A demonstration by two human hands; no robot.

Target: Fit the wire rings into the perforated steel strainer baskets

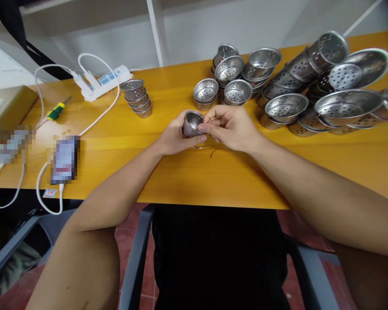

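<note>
My left hand (176,137) is closed around a small perforated metal cup (190,122), tilted with its mouth facing up toward me. At the cup's near right rim, my right hand (228,127) has its thumb and fingertips pinched together. Whatever sits between those fingertips is too small or hidden to make out. Thin curved wires (215,151) show on the table just beneath my hands. Behind the right hand stand more perforated cups (205,91), some of them nested.
Stacked perforated cups (297,71) fill the table's (181,185) back right. A small stack (137,98) stands left of centre. Farther left are a power strip (108,82) with white cables, a green-yellow screwdriver (56,111), a phone (64,160) and a cardboard box (14,105).
</note>
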